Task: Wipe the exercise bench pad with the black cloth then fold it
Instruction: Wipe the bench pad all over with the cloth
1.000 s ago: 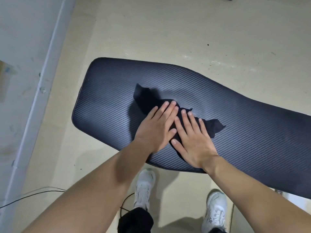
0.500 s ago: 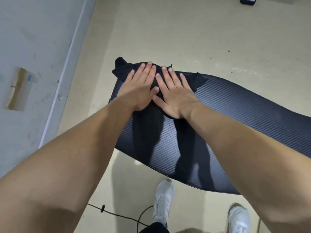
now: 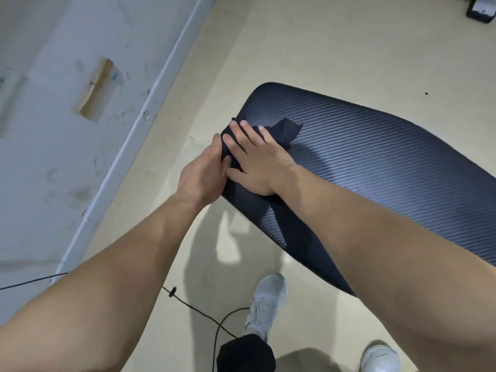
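Observation:
The dark ribbed bench pad (image 3: 362,162) runs from the centre to the right edge. The black cloth (image 3: 285,131) lies bunched at the pad's left end, one corner sticking out to the right. My right hand (image 3: 255,157) presses flat on the cloth, fingers spread toward the pad's left rim. My left hand (image 3: 204,175) sits at the pad's left edge, fingers curled around the cloth where it hangs over the rim. Most of the cloth is hidden under both hands.
A grey wall (image 3: 67,103) with a pale baseboard (image 3: 139,124) runs along the left. A black cable (image 3: 204,312) crosses the beige floor near my white shoes (image 3: 264,304). A dark object (image 3: 483,9) sits at the top right corner.
Both hands slid the cloth from the far rim to the pad's left end. The left hand went from flat on the cloth to curled over the edge, gripping it.

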Available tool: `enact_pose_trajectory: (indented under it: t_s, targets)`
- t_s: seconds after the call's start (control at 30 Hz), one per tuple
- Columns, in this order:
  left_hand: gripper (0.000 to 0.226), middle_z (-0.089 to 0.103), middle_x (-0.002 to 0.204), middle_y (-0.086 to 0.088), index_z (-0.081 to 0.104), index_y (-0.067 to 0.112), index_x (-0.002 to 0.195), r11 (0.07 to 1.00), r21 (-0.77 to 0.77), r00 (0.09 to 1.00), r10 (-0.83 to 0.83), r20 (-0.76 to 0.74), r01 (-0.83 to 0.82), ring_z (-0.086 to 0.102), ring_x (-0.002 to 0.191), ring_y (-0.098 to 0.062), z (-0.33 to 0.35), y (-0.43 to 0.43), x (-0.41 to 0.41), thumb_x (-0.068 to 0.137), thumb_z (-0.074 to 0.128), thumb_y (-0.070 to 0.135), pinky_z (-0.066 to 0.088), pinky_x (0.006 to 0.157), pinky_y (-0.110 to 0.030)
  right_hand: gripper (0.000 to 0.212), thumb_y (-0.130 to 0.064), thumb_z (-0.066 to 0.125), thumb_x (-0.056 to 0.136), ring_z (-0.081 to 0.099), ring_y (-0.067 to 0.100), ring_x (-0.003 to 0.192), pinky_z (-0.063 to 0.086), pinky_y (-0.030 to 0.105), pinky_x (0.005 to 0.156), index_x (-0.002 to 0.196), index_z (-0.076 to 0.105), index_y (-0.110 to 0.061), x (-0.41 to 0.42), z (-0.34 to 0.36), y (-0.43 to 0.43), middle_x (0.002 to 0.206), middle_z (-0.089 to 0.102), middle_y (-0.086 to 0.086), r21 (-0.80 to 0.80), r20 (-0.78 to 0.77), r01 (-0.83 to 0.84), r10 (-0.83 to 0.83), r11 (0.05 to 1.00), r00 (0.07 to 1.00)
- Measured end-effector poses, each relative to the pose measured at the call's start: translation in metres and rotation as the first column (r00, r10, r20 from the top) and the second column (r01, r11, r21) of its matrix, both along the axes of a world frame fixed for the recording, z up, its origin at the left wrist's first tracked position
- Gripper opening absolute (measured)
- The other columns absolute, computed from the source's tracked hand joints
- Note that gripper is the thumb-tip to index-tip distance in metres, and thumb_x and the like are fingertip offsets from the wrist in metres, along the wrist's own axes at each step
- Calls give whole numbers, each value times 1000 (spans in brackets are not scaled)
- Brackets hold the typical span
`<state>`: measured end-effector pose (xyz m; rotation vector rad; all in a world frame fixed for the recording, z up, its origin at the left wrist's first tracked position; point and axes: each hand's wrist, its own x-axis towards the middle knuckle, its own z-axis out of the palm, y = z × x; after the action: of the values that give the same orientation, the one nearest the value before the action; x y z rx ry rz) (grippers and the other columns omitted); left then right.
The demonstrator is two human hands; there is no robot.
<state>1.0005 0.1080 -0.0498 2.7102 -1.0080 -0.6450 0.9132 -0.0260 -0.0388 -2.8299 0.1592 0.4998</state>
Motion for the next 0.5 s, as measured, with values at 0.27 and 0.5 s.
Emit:
enact_pose_trajectory:
  t_s: [0.27,0.5]
  targets:
    - [36,67,85,-5,33,26,137,820,-267,852,429,-301,-507,63,76,-33,2,49,-88,101,32,25,47,67,-38,71,-45,7,94,-8,25,154,0,46,123,159,4,-16,-37,6,43,167,-7,8,-10,25,-255,255,967,967]
    - [47,68,86,-1,24,28,152,649,-349,733,546,-406,-676,62,70,-13,-10,28,-210,105,30,31,45,65,-30,75,-46,7,90,-6,24,154,1,45,124,159,8,-17,-132,9,20,168,-5,7,21,26,-395,395,918,918]
